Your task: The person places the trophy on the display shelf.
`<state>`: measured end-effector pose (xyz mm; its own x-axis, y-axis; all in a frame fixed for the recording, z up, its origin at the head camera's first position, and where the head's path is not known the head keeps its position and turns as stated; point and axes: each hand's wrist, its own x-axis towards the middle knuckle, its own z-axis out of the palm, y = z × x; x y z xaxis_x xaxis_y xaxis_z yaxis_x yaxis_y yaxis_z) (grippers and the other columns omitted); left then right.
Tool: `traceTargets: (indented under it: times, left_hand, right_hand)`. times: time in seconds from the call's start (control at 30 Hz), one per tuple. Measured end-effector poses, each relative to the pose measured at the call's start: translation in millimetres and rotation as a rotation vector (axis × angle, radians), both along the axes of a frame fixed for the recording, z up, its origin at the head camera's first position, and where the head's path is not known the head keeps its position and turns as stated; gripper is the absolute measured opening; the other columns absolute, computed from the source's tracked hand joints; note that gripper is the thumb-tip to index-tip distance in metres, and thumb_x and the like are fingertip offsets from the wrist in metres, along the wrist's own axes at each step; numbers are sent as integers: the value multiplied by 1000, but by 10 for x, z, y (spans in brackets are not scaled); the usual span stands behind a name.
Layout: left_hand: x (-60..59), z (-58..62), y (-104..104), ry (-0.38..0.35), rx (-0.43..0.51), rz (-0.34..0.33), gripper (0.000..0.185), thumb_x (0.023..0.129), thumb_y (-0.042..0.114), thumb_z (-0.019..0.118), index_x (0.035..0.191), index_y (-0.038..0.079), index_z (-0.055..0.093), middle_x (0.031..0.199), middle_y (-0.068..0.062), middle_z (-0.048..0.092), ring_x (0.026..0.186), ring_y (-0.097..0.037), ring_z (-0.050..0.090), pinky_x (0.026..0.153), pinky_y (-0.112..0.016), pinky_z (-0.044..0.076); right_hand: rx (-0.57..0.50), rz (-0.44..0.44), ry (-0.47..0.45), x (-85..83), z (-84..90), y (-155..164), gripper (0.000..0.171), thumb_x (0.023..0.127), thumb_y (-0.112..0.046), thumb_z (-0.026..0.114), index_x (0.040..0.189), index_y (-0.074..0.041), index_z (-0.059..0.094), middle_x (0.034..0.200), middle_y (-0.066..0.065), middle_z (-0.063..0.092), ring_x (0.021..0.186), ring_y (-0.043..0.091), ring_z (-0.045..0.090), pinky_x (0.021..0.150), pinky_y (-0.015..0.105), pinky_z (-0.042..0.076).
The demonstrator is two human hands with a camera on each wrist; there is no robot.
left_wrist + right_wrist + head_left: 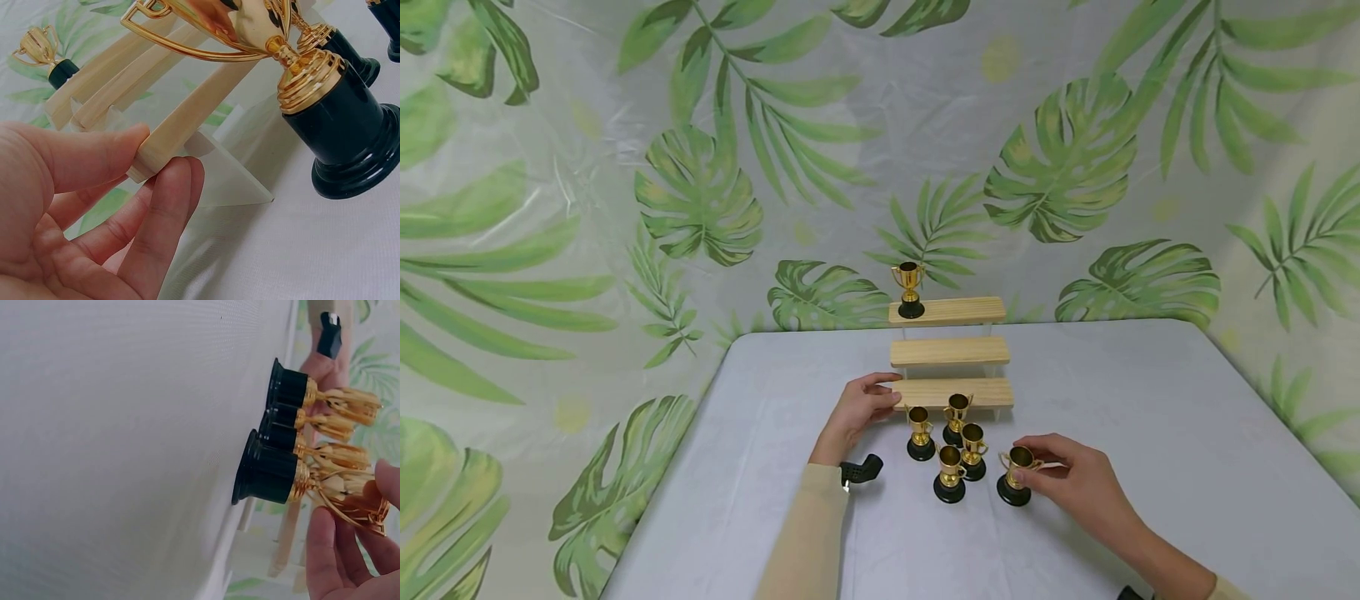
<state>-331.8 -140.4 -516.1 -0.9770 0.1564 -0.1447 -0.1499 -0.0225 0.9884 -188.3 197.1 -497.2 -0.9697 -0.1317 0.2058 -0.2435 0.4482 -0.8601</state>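
Observation:
My left hand (859, 410) pinches the left end of the lowest wooden board (951, 391) of a three-step display stand. The left wrist view shows the thumb above that board (190, 115) and fingers beneath it. My right hand (1086, 483) holds a small gold trophy cup (1014, 493) with a black base, gripping the cup part near its handle. In the right wrist view, that trophy (269, 475) has its base at or very near the tabletop; contact is hard to tell. Several matching trophies (949, 490) stand upright between the hands, in front of the stand.
One gold trophy (910, 290) stands at the left of the top board (966, 311). The middle board (951, 351) sits below it on clear supports. A white cloth (1112, 383) covers the table, and a leaf-patterned curtain (940, 125) hangs behind.

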Motion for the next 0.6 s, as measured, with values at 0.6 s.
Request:
traceTargets:
  times: [0.6]
  left_hand:
    - [-14,-22,3,1,15,11,37,87,7,79,123,8,71,97,-10,67,79,-17,68,73,-32,59]
  right_hand:
    - [29,-13,67,-21,11,19,32,84,-30,84,114,-27,73,103,-11,71,89,15,72,73,27,59]
